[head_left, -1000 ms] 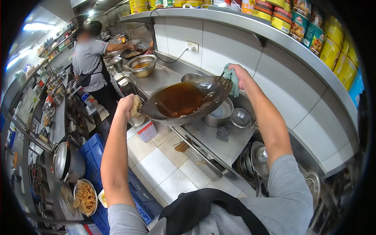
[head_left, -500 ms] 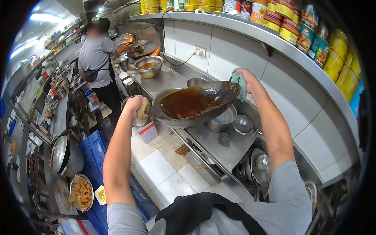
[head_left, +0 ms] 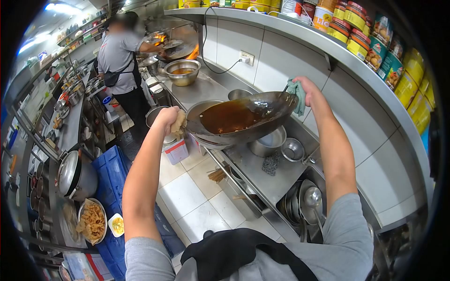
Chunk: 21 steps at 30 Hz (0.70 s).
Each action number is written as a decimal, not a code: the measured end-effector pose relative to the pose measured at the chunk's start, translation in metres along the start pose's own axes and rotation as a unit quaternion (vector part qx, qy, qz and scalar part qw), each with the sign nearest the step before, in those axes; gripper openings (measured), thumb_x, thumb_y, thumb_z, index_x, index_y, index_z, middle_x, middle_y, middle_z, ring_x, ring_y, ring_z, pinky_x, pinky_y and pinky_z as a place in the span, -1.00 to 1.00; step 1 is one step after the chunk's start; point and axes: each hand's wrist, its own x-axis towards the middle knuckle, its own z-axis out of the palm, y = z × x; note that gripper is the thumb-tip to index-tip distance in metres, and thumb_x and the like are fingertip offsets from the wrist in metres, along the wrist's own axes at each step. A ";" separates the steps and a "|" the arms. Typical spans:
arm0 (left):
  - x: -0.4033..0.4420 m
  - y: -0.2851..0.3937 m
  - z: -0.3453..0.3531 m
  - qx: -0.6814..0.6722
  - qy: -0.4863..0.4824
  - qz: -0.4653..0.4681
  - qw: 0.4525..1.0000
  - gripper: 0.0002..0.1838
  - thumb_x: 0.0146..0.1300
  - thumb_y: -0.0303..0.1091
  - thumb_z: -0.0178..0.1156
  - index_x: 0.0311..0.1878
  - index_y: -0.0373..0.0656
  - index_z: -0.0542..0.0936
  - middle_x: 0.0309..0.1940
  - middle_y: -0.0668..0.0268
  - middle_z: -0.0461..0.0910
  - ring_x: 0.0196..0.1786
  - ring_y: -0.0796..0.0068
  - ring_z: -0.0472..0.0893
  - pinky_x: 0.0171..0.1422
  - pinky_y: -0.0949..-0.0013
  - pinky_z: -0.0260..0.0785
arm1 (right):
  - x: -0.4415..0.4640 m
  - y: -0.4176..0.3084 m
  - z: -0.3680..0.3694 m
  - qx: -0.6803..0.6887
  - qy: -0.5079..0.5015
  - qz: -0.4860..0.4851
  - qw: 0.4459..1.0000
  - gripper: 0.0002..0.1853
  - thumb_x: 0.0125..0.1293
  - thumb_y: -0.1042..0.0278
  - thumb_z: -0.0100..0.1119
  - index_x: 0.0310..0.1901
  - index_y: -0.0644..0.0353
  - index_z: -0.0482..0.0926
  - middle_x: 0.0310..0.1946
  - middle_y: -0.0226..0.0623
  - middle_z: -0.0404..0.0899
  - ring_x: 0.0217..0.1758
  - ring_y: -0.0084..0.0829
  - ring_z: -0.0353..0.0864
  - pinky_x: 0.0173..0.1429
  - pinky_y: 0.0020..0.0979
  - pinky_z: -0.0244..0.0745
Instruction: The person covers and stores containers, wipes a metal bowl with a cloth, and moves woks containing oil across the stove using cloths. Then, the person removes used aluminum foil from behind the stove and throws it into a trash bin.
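Note:
Both of my hands carry a large dark wok (head_left: pixel 276 112) above the steel counter. Its right side is raised, and brown liquid (head_left: pixel 229 118) with small bits in it pools toward the left. My left hand (head_left: pixel 168 117) is closed on the left side through a beige cloth (head_left: pixel 179 123). On the higher right side, my right hand (head_left: pixel 308 90) grips through a green cloth (head_left: pixel 296 96). Behind and partly under the wok shows the rim of a metal bowl (head_left: pixel 199 107), mostly hidden. A pot (head_left: pixel 268 146) stands below the wok's right half.
A small metal bowl (head_left: pixel 292 149) and a scouring pad (head_left: pixel 270 165) lie on the counter (head_left: pixel 253 175). Farther back stands a steel bowl (head_left: pixel 182 75) of liquid. A co-worker (head_left: pixel 117 61) handles a pan by flames. Stacked pans and a ladle (head_left: pixel 312 196) sit lower right.
The wok has risen slightly and moved a little away from me, still tilted. Both hands keep their hold. The whole view has shifted a little, and the co-worker's pan has moved.

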 end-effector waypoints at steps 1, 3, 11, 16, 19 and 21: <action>0.004 -0.002 0.000 0.000 -0.001 0.000 1.000 -0.76 0.33 -0.30 -0.04 -0.27 -0.22 0.58 -0.43 0.17 0.59 -0.47 0.25 0.64 -0.37 0.07 0.61 | 0.001 -0.001 -0.001 -0.005 0.000 0.004 1.000 -0.81 0.16 0.20 0.07 -0.35 0.13 0.56 -0.45 -0.23 0.61 -0.43 -0.24 0.58 -0.20 -0.15 0.58; 0.002 0.000 0.003 0.001 0.010 -0.016 1.000 -0.75 0.33 -0.30 -0.03 -0.25 -0.25 0.58 -0.42 0.15 0.60 -0.46 0.24 0.65 -0.38 0.08 0.60 | 0.006 -0.002 -0.004 -0.004 -0.005 0.005 1.000 -0.80 0.16 0.19 0.07 -0.35 0.12 0.56 -0.45 -0.22 0.60 -0.44 -0.24 0.58 -0.21 -0.15 0.58; -0.007 0.000 0.011 0.021 -0.006 -0.008 1.000 -0.72 0.36 -0.30 -0.04 -0.23 -0.30 0.58 -0.43 0.14 0.59 -0.47 0.22 0.62 -0.45 0.07 0.54 | 0.011 -0.009 -0.006 -0.019 -0.003 -0.004 1.000 -0.80 0.14 0.18 0.08 -0.36 0.11 0.55 -0.47 -0.23 0.58 -0.45 -0.24 0.56 -0.23 -0.15 0.57; -0.007 -0.010 0.016 0.017 0.005 -0.004 1.000 -0.70 0.40 -0.28 -0.02 -0.26 -0.31 0.59 -0.43 0.17 0.60 -0.48 0.30 0.60 -0.48 0.15 0.45 | 0.007 -0.014 -0.007 -0.029 0.013 0.001 0.999 -0.81 0.13 0.19 0.08 -0.36 0.11 0.55 -0.49 -0.25 0.58 -0.47 -0.24 0.56 -0.24 -0.18 0.56; 0.004 -0.019 0.012 0.056 -0.036 -0.010 0.998 -0.69 0.41 -0.28 -0.07 -0.22 -0.30 0.58 -0.44 0.14 0.59 -0.48 0.22 0.62 -0.49 0.05 0.55 | 0.016 -0.015 -0.015 -0.011 -0.018 0.000 1.000 -0.82 0.12 0.20 0.09 -0.39 0.12 0.55 -0.51 -0.26 0.58 -0.48 -0.24 0.56 -0.26 -0.18 0.57; -0.001 -0.020 0.018 0.034 -0.001 -0.013 0.999 -0.70 0.41 -0.26 -0.04 -0.17 -0.32 0.57 -0.42 0.11 0.59 -0.48 0.16 0.62 -0.49 0.00 0.55 | 0.008 -0.016 -0.010 -0.019 0.006 -0.002 1.000 -0.82 0.13 0.21 0.08 -0.41 0.12 0.56 -0.51 -0.26 0.59 -0.49 -0.24 0.56 -0.27 -0.17 0.57</action>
